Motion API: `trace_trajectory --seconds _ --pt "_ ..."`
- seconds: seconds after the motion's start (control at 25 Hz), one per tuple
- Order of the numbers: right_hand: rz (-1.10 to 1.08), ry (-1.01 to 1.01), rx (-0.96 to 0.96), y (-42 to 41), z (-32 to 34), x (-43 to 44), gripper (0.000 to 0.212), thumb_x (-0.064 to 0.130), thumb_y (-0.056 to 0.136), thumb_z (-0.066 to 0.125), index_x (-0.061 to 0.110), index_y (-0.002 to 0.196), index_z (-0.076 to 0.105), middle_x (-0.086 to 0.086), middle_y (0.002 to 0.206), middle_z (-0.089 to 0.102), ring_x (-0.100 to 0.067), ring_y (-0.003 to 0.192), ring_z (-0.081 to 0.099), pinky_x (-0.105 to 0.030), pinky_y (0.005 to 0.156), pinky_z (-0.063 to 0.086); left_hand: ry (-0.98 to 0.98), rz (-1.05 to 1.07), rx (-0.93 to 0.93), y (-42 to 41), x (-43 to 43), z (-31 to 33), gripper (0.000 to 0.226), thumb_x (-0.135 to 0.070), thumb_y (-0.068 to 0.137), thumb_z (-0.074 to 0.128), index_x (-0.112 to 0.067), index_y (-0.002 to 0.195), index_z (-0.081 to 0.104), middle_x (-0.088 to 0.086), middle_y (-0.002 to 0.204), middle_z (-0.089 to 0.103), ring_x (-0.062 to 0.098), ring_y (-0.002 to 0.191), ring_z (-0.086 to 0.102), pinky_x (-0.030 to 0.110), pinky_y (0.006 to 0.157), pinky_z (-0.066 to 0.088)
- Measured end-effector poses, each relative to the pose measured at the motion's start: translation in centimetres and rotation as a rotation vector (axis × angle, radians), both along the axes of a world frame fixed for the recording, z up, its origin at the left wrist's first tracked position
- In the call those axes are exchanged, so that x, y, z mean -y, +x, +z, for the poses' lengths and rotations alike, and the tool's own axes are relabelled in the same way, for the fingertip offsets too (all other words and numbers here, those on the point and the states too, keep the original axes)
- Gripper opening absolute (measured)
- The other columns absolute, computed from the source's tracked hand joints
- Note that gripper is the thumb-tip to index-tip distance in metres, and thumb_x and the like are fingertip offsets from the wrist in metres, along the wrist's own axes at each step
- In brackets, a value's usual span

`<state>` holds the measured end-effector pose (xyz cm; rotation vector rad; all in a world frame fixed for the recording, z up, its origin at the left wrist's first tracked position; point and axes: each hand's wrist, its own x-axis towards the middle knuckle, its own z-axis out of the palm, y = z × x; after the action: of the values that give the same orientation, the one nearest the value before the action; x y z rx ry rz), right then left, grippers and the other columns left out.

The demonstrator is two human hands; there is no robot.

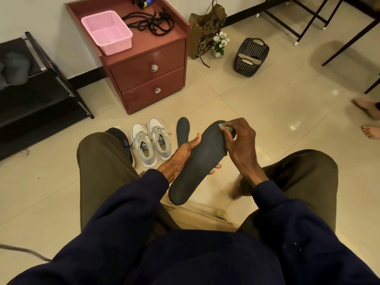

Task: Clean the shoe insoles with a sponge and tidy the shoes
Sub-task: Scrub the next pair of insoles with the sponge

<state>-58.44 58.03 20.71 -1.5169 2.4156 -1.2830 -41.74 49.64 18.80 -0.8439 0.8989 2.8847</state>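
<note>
1. Head view is showing the person's left hand cradling a long dark-grey foam insole from beneath, above the lap and between the knees. The thumb is curling over the insole's left edge and fingertips are peeking out at its right edge.
2. The right hand is pinching a small pale-green sponge in curled fingers and pressing it on the insole's toe end.
3. A second dark-grey insole is lying on the beige tiled floor, just beside a pair of light-grey laced sneakers.
4. The risk, as I judge it, is that the insole is being supported only around its middle. Hard pressing at the toe could be bending it or tipping it out of the hand.
5. The fingers are hiding most of the sponge, so its shape and wetness are hard to tell. A black shoe left of the sneakers is being cut off by the knee.
</note>
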Motion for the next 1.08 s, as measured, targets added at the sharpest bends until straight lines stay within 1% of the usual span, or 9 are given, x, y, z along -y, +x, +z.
trace_trajectory --seconds 0.16,0.24,0.4,0.56,0.64,0.72,0.84,0.96,1.08 --pt "0.352 0.052 -0.156 4.5 -0.2 0.3 0.013 0.012 0.096 0.07 0.004 0.106 0.074 -0.009 0.102 0.067 -0.02 0.092 0.062 -0.027 0.081 0.051 0.02 0.147 0.038 0.0 0.3 0.6 0.058 -0.056 0.105 0.043 -0.005 0.114 0.07 0.019 0.104 0.073 0.033 0.087 0.072 0.047 0.078 0.06" --pt "0.295 0.04 -0.213 2.8 -0.2 0.7 0.012 0.012 0.097 0.07 0.005 0.105 0.074 -0.009 0.099 0.067 -0.022 0.091 0.062 -0.03 0.08 0.051 0.001 0.127 0.052 0.0 0.2 0.5 0.064 -0.059 0.104 0.042 -0.004 0.127 0.066 0.022 0.114 0.071 0.037 0.091 0.072 0.049 0.079 0.058" --pt "-0.056 0.046 -0.029 -1.7 -0.3 0.0 0.01 0.018 0.097 0.069 0.011 0.097 0.076 -0.003 0.092 0.067 -0.014 0.085 0.061 -0.03 0.075 0.051 -0.03 -0.032 -0.009 0.0 -0.1 -0.2 0.076 -0.063 0.105 0.032 -0.003 0.143 0.056 0.022 0.137 0.061 0.038 0.103 0.068 0.044 0.085 0.056" --pt "0.163 0.04 -0.039 1.4 0.2 0.2 0.008 0.014 0.094 0.073 0.009 0.1 0.077 -0.002 0.097 0.069 -0.007 0.089 0.059 -0.018 0.079 0.048 0.008 -0.011 0.03 -0.2 0.1 -0.4 0.071 -0.062 0.104 0.037 -0.003 0.133 0.063 0.027 0.129 0.065 0.042 0.099 0.07 0.049 0.087 0.054" --pt "0.222 0.046 -0.108 1.3 0.4 0.6 0.009 0.014 0.095 0.072 0.009 0.1 0.077 -0.003 0.097 0.069 -0.01 0.09 0.06 -0.019 0.08 0.048 0.019 0.017 0.033 -0.2 0.1 -0.3 0.069 -0.061 0.104 0.036 -0.004 0.129 0.065 0.026 0.123 0.068 0.041 0.096 0.071 0.048 0.084 0.055" --pt "0.064 0.075 -0.096 -0.7 0.1 0.8 0.009 0.016 0.096 0.07 0.011 0.097 0.077 -0.005 0.095 0.069 -0.014 0.088 0.062 -0.023 0.076 0.05 0.011 -0.024 0.004 -0.1 0.0 -0.4 0.072 -0.062 0.104 0.034 -0.004 0.135 0.062 0.023 0.13 0.065 0.039 0.1 0.07 0.046 0.085 0.056" --pt "-0.087 0.116 0.004 -1.9 -0.3 -0.3 0.006 0.015 0.095 0.07 0.014 0.095 0.076 -0.003 0.093 0.068 -0.013 0.086 0.062 -0.018 0.074 0.049 -0.017 -0.058 0.007 0.0 0.0 -0.5 0.072 -0.063 0.105 0.031 -0.005 0.136 0.062 0.02 0.135 0.063 0.037 0.103 0.07 0.044 0.085 0.057" --pt "0.112 0.073 0.007 1.2 0.3 0.4 0.007 0.015 0.094 0.073 0.011 0.099 0.076 0.0 0.097 0.068 -0.003 0.088 0.058 -0.013 0.078 0.047 -0.013 0.015 0.047 0.0 0.1 -0.1 0.066 -0.06 0.104 0.037 -0.009 0.116 0.077 0.023 0.122 0.07 0.039 0.095 0.072 0.047 0.084 0.057" --pt "0.223 0.05 -0.1 1.8 0.3 0.9 0.008 0.013 0.097 0.069 0.01 0.099 0.076 -0.003 0.097 0.069 -0.01 0.09 0.059 -0.019 0.081 0.047 -0.016 0.038 0.047 0.0 0.0 0.0 0.066 -0.06 0.104 0.038 -0.009 0.111 0.079 0.024 0.116 0.071 0.039 0.092 0.073 0.047 0.084 0.057"
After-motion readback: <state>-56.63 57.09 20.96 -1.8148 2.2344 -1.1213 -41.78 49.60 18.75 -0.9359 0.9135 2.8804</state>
